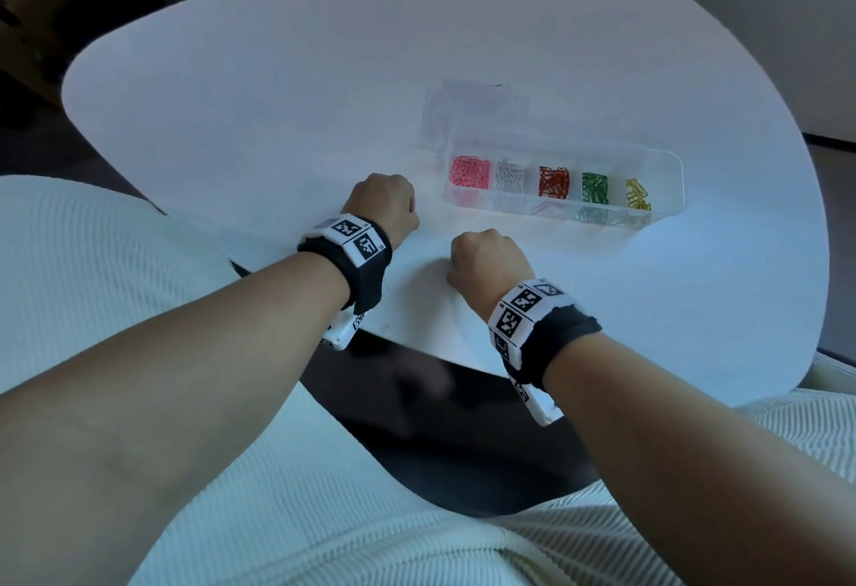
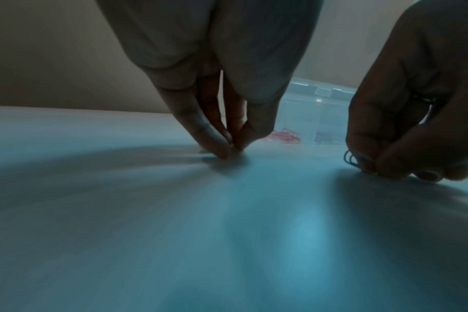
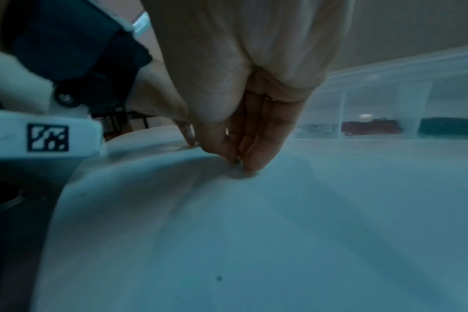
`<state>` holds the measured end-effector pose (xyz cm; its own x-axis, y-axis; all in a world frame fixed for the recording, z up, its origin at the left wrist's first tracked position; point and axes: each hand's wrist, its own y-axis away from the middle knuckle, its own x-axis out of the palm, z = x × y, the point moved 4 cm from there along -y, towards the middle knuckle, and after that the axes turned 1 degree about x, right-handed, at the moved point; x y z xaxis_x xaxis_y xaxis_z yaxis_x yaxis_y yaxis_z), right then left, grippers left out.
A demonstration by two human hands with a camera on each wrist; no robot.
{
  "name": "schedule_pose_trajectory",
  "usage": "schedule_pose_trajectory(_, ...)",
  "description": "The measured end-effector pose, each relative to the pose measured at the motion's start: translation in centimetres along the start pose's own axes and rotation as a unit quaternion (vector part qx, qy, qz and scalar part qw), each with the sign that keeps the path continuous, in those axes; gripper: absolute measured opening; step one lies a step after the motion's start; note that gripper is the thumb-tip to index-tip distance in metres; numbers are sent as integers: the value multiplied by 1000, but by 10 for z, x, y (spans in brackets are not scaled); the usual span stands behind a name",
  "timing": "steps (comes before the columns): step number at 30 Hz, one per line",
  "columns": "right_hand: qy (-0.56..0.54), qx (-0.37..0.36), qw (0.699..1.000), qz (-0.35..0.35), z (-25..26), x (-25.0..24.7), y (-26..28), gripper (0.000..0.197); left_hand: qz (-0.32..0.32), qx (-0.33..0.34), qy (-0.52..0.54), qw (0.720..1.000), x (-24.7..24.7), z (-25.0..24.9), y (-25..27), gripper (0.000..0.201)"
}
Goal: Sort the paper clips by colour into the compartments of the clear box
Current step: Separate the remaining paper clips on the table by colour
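No brand or readable writing shows; only black-and-white square code tags (image 1: 519, 307) on the wrist bands. The long clear plastic box (image 1: 667, 196) lies on the rounded white table (image 1: 278, 99), its compartments holding pink (image 1: 470, 172), white (image 1: 509, 176), red (image 1: 554, 181), green (image 1: 594, 188) and yellow paper clips (image 1: 637, 193). Just before the box, near the table's front edge, the left hand (image 1: 384, 206) presses its fingertips (image 2: 222, 152) together on the tabletop; what they pinch cannot be told. The right hand (image 1: 488, 263) pinches a bluish paper clip (image 2: 350, 158). Bare tabletop spreads beyond the box.
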<state>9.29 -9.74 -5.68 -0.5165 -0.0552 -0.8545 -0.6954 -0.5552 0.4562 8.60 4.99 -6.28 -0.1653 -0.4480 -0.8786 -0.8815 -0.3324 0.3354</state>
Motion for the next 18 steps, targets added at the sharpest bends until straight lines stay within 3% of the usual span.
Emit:
schedule_pose_trajectory(4, -62, 43, 997, -24, -18, -7, 5, 12, -10, 6, -1, 1000, 2, 0, -1, 18)
schedule_pose_trajectory(7, -112, 37, 989, -87, -31, -19, 11, 12, 3, 7, -1, 1000, 3, 0, -4, 26)
schedule_pose_trajectory(11, -179, 22, 970, -162, -50, -33, 18, 11, -5, -10, 39, 999, 4, 1, -3, 23)
schedule_pose_trajectory(16, -232, 29, 952, -196, -65, -37, 20, 9, -31, 9, 46, 998, 2, -2, -8, 44)
schedule_pose_trajectory(18, -242, 31, 950, -195, -64, -35, 20, 9, -17, 20, 26, 999, 1, -4, -12, 39)
